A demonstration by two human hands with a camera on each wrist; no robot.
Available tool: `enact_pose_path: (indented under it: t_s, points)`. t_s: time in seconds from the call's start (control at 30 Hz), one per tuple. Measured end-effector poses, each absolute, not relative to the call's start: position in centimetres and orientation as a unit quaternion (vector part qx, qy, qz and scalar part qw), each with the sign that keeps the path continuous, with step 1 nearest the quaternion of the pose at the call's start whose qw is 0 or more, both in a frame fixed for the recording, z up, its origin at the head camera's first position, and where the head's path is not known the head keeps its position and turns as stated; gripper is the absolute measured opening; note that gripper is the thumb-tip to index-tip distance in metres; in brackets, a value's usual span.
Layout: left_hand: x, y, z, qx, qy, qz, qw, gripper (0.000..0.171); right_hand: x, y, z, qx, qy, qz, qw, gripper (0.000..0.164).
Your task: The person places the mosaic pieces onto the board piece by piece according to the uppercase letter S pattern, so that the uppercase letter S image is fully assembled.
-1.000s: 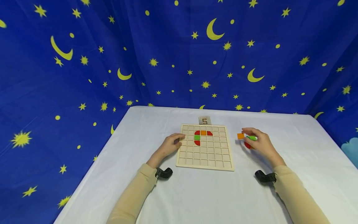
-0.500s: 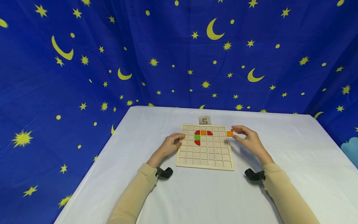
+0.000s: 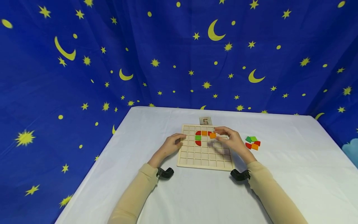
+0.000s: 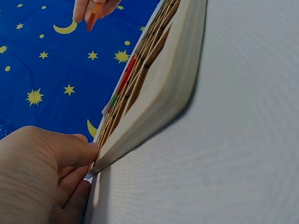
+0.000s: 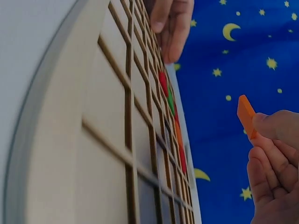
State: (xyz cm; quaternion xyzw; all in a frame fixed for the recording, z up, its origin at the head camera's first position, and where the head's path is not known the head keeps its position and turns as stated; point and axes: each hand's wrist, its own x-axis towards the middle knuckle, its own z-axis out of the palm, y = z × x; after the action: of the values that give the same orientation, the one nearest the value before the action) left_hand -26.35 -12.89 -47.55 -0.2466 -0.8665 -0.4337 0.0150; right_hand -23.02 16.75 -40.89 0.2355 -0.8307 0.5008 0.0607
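Note:
A square wooden grid board [image 3: 205,155] lies on the table. My left hand [image 3: 169,145] holds its left edge, with the thumb on the rim in the left wrist view. My right hand [image 3: 232,141] pinches an orange square tile [image 5: 245,116] between thumb and fingers, raised above the board. In the head view that tile overlaps the red tile at the right end of the top row. Set in the grid are a red rounded tile [image 3: 198,133], an orange square [image 3: 204,133], a green square [image 3: 198,137] and a lower red rounded tile [image 3: 198,143].
Several loose green, red and orange tiles [image 3: 254,147] lie on the table right of the board. A small card [image 3: 205,121] with a brown S-like figure on a grid sits behind the board. A blue star-patterned curtain [image 3: 167,56] hangs behind the white-covered table [image 3: 201,196].
My right hand has carried the orange tile leftward from the loose tiles to above the board, uncovering those tiles. My left hand has stayed at the board's edge.

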Motion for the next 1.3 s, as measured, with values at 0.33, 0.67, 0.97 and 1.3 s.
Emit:
enact_pose_path:
  t_s: [0.33, 0.67, 0.97, 1.3]
  points:
    - [-26.2, -12.9, -47.3, -0.253, -0.867, -0.428, 0.026, 0.036, -23.0, 15.1, -41.1, 0.243, -0.823, 0.511, 0.042, 0.038]
    - [-26.3, -12.9, -47.3, -0.253, -0.867, -0.428, 0.027, 0.036, -25.3, 15.2, -45.8, 0.254, -0.834, 0.486, 0.058, 0.039]
    - [-26.3, -12.9, -47.4, -0.255, -0.866, -0.43, 0.025, 0.036, -25.4, 14.7, -47.0, 0.272, -0.837, 0.472, 0.05, 0.034]
    - [-26.3, -12.9, -47.3, -0.254, -0.868, -0.426, 0.023, 0.036, -25.6, 14.6, -47.4, 0.263, -0.858, 0.439, 0.046, 0.035]
